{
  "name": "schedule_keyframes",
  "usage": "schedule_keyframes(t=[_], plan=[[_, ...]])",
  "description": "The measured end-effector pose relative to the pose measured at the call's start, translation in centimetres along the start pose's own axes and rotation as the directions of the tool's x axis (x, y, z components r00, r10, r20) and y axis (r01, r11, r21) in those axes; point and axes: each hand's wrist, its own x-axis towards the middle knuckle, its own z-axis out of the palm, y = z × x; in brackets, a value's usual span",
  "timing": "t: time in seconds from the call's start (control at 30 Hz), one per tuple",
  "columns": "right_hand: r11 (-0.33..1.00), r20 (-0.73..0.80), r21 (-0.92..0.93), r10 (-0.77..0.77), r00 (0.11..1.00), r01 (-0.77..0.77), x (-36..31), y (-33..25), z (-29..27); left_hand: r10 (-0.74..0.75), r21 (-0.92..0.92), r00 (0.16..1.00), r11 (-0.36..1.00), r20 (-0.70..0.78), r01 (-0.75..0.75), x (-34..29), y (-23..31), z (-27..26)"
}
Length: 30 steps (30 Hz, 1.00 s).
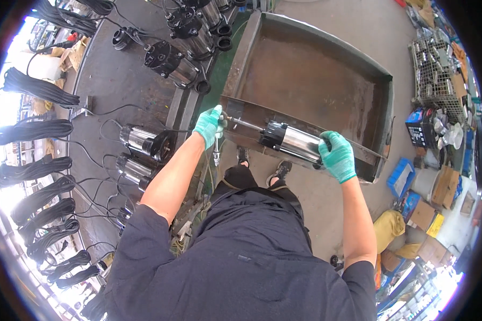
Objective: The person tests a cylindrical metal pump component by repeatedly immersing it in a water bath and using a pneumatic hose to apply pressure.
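A steel pump cylinder with a black end (293,142) lies on its side across the near edge of a brown metal tray (326,28). My right hand (337,157), in a green glove, is closed round the cylinder's right end. From its black left end a thin metal rod (245,123) runs toward my left hand (209,126), also gloved in green. That hand is closed on a metal fitting at the rod's outer end; the fingers partly hide it. A small metal piece (216,156) hangs just below the left hand.
To the left, a dark workbench (112,80) carries several steel pumps with black tops (171,63) and several coiled black cables (35,131). At the right stand a wire cage of metal parts (439,75), a blue bin (400,176) and cardboard boxes (444,187).
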Motion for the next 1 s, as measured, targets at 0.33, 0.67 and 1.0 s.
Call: schedule_keyframes(t=[0.33,0.67,1.0], plan=[[0.993,-0.116,0.103,0.072,0.991,-0.060,0.1,0.5,1.3,-0.052,0.151,0.981,0.988,0.188,0.024,1.5,0.8,0.0],[0.992,-0.105,0.110,0.077,0.992,-0.065,0.3,0.8,1.2,-0.143,0.198,0.950,0.976,0.278,0.089,2.2,1.4,-0.9],[0.990,-0.108,0.124,0.082,0.991,-0.068,0.4,0.7,1.0,-0.159,0.226,0.954,0.969,0.253,0.101,2.0,1.5,-0.6]])
